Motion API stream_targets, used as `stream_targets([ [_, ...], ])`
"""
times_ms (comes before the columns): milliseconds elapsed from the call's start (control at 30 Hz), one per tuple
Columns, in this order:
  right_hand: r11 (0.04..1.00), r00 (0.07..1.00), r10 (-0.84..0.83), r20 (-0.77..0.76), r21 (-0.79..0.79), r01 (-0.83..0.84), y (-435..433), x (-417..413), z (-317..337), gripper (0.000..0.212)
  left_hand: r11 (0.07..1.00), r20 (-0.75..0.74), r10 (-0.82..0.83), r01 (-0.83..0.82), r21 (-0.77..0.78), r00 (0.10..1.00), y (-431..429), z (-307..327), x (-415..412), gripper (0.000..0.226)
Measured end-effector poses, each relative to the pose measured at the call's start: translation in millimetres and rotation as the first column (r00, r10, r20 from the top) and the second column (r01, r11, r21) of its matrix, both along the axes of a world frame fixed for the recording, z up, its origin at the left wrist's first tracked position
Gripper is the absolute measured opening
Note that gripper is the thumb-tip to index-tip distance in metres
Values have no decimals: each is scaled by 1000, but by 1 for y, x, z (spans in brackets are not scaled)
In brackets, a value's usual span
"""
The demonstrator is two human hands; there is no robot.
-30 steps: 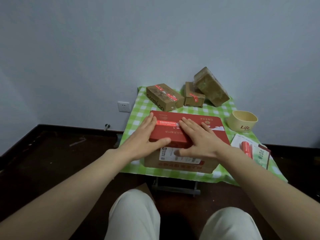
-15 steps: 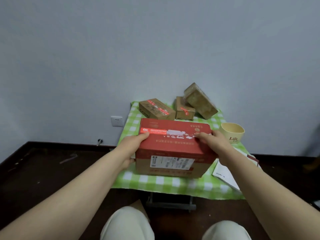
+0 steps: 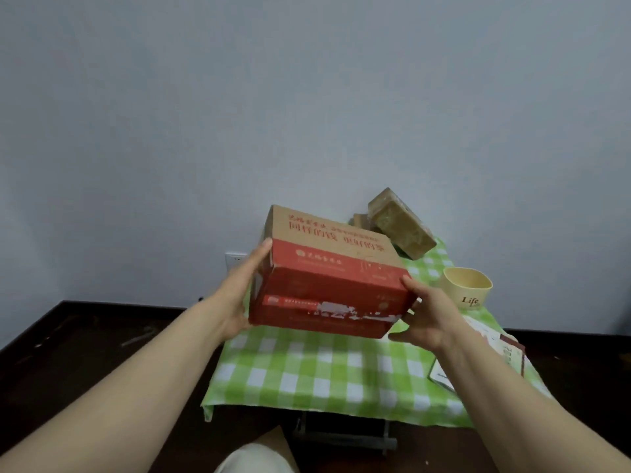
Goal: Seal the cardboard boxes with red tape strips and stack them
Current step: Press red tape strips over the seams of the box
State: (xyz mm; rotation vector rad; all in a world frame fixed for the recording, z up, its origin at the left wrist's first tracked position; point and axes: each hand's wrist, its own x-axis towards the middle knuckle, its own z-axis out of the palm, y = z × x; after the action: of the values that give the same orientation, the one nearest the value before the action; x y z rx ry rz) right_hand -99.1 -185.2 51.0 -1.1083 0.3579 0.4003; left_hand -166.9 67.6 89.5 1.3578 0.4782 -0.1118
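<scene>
I hold a large cardboard box, red and brown with printed lettering, above the green checked table, tilted so one long face turns toward me. A red tape strip runs along that face. My left hand lies flat against the box's left end, fingers straight. My right hand grips the right end, thumb on the red face and fingers curled beneath. Behind the big box, a tape-wrapped brown box leans on a small box, which is mostly hidden.
A cream cup marked "Life" stands at the table's right. Papers and a booklet lie near the right front edge. The grey wall with a socket is just behind the table. Dark floor surrounds it; my knee is below.
The large box went from lying on the table under my flat hands to being lifted and tipped away from me. My hands moved out to its two ends. The view tilted up.
</scene>
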Motion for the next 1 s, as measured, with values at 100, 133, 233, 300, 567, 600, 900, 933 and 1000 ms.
stream_targets([
  [100,993,998,0,69,121,-8,2,-2,-5,24,989,-39,-148,147,-10,988,9,-7,1,68],
  [133,990,996,1,84,139,-12,2,-2,-6,23,981,-60,-195,195,3,979,12,-7,2,72],
  [233,988,995,10,102,150,-25,5,2,-7,20,968,-86,-244,248,39,966,16,-6,4,74],
  [300,989,994,-10,106,151,-6,12,8,-4,18,980,-80,-188,192,48,979,19,-9,9,76],
  [567,994,998,-42,54,104,36,48,50,-1,21,956,-59,58,-73,-286,997,11,-5,49,39],
  [600,995,998,-18,60,98,12,52,55,-3,16,952,-62,68,-83,-295,996,10,-3,57,40],
  [900,936,950,214,226,-325,-133,93,124,-8,27,943,-58,97,-110,-315,994,-11,-9,151,44],
  [933,926,944,221,243,-355,-125,96,134,-9,28,943,-49,88,-99,-318,995,-14,-11,164,44],
  [1000,908,938,221,267,-407,-97,98,152,-12,29,945,-37,83,-91,-315,996,-19,-15,187,43],
])
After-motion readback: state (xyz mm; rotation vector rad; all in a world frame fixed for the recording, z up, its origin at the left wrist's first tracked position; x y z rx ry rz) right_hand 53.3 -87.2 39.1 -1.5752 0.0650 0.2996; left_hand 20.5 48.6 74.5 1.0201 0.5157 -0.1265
